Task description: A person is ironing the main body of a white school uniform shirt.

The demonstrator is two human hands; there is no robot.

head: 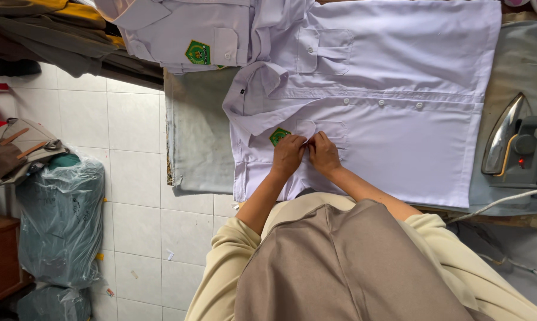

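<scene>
Pinching: pocket flap (307,128) on white shirt (393,119) is clamped between fingers of left hand (287,156) and right hand (324,153). Buttons seen done; iron (506,142) parked at 3 o'clock, untouched.

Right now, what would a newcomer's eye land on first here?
Most striking is the white shirt spread flat across the padded table, with the left hand and right hand pressed together on its chest pocket beside a green badge. An iron rests at the table's right end, and a second folded white shirt lies at the far left.
</scene>
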